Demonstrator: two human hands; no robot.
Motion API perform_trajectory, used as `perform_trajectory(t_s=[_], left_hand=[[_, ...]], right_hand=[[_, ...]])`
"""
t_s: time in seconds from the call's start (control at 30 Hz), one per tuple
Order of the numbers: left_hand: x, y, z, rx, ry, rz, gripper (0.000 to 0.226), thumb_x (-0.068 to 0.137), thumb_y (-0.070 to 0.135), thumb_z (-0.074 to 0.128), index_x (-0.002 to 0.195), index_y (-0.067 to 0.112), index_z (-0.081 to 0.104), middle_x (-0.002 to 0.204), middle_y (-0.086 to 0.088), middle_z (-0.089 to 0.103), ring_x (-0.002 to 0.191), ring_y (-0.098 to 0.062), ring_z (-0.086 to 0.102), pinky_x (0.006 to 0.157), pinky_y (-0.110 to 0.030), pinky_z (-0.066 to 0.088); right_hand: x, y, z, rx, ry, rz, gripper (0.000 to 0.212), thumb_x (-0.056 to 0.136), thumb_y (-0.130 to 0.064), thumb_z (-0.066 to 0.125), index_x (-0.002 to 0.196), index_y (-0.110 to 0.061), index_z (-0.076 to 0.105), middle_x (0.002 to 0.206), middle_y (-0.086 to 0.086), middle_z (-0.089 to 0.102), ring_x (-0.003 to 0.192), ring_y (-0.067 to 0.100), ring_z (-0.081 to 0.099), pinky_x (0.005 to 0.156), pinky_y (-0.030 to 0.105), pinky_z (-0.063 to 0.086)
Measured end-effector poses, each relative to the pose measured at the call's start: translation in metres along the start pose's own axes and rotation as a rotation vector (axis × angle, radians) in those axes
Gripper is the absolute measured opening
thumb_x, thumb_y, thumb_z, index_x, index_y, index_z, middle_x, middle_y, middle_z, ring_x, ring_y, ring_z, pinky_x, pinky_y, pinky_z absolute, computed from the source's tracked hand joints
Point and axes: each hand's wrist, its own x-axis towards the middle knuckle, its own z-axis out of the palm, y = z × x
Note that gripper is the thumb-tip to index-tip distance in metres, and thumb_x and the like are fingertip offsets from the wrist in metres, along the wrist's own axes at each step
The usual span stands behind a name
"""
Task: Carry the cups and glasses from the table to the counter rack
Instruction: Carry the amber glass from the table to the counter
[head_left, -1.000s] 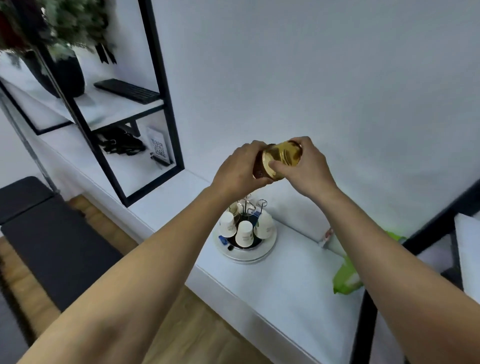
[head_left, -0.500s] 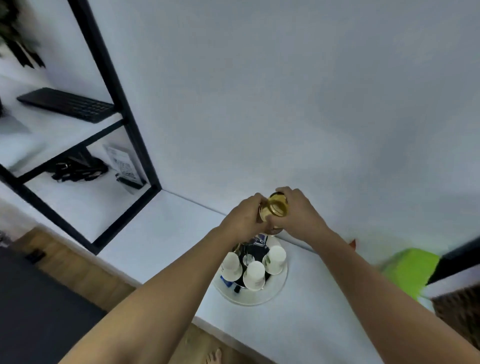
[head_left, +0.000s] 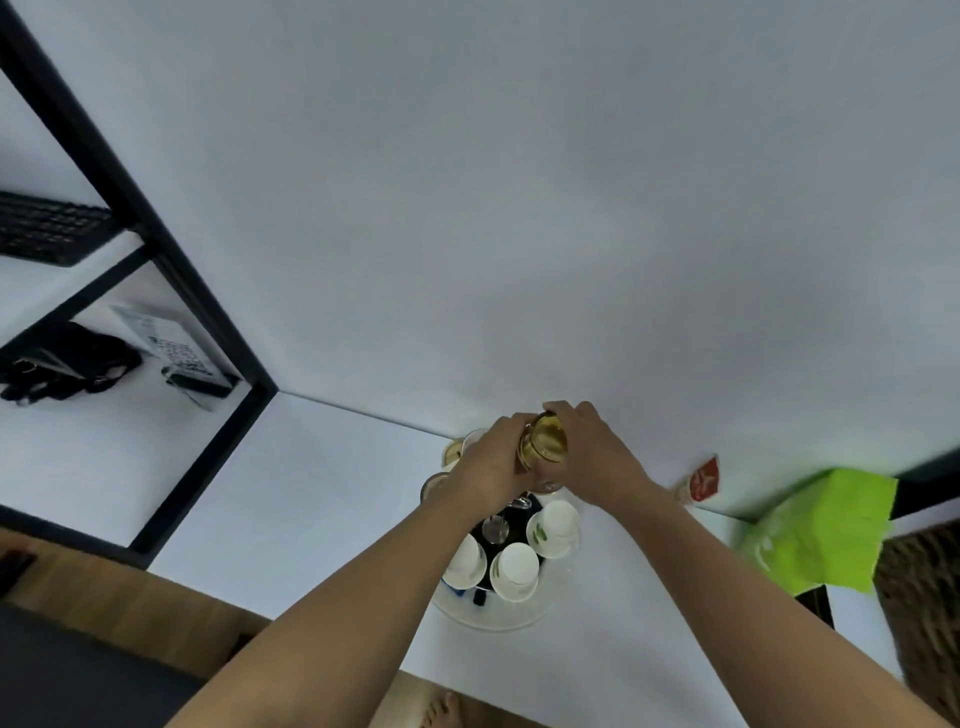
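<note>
**A:** I am looking at a white counter (head_left: 322, 499) along a pale wall, with a black-framed shelf (head_left: 130, 208) standing on the left. What are you seeing at the rack?

**B:** The round rack (head_left: 498, 616) is sitting on the counter close to the wall. Three white cups (head_left: 515, 569) are hanging upside down on its front pegs, I think so that they drain and stay clean. Two more glasses (head_left: 453, 452) are showing behind the left wrist, but blur is hiding how they sit.

**A:** And the hands?

**B:** Both are holding one amber glass (head_left: 543, 444) just above the back of the rack. The left hand (head_left: 493, 467) is curling its fingers around the left side, the right hand (head_left: 592, 457) is wrapping the right side. So both are closed on the glass, not apart.

**A:** Why two hands for one glass?

**B:** I am guessing it helps to tip the glass over and aim its mouth at a free peg. Which peg, I cannot tell, the hands are covering it.

**A:** Anything nearby that could disturb?

**B:** A green bag (head_left: 815, 530) and a small red-topped packet (head_left: 701, 480) are lying to the right, well apart from the rack.
</note>
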Motion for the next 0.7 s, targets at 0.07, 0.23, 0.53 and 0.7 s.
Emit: perform_trajectory(t_s=[0.07, 0.23, 0.53, 0.7], left_hand=[[0.003, -0.005, 0.004, 0.042, -0.011, 0.003, 0.07, 0.086, 0.028, 0.081, 0.146, 0.022, 0.045, 0.132, -0.005, 0.058, 0.119, -0.024, 0.06, 0.099, -0.042, 0.051], [0.006, -0.014, 0.011, 0.139, -0.044, -0.009, 0.069, 0.086, 0.028, 0.08, 0.145, 0.018, 0.046, 0.129, -0.006, 0.058, 0.117, -0.026, 0.06, 0.095, -0.045, 0.052], [0.008, -0.022, 0.002, -0.134, -0.106, -0.179, 0.045, 0.1, 0.009, 0.046, 0.143, 0.021, 0.056, 0.135, 0.0, 0.065, 0.113, -0.014, 0.064, 0.093, -0.022, 0.051], [0.011, -0.017, 0.008, -0.015, -0.078, -0.135, 0.03, 0.105, 0.029, 0.055, 0.124, 0.009, 0.068, 0.114, -0.009, 0.073, 0.103, -0.022, 0.068, 0.088, -0.032, 0.054]], right_hand=[[0.003, 0.004, 0.005, -0.014, -0.029, 0.009, 0.08, 0.083, -0.038, 0.077, 0.15, -0.024, 0.036, 0.132, 0.009, 0.043, 0.118, 0.029, 0.051, 0.098, 0.043, 0.048], [0.006, 0.01, 0.018, -0.059, -0.079, 0.024, 0.082, 0.082, -0.035, 0.077, 0.15, -0.024, 0.034, 0.134, 0.008, 0.042, 0.119, 0.029, 0.05, 0.098, 0.041, 0.047], [0.011, 0.019, 0.042, -0.091, -0.096, 0.034, 0.076, 0.082, -0.034, 0.077, 0.144, -0.016, 0.037, 0.131, 0.009, 0.045, 0.115, 0.03, 0.051, 0.092, 0.041, 0.048], [0.012, 0.024, 0.057, -0.088, -0.079, 0.042, 0.07, 0.083, -0.031, 0.075, 0.141, -0.015, 0.039, 0.128, 0.01, 0.046, 0.11, 0.031, 0.052, 0.087, 0.038, 0.048]])
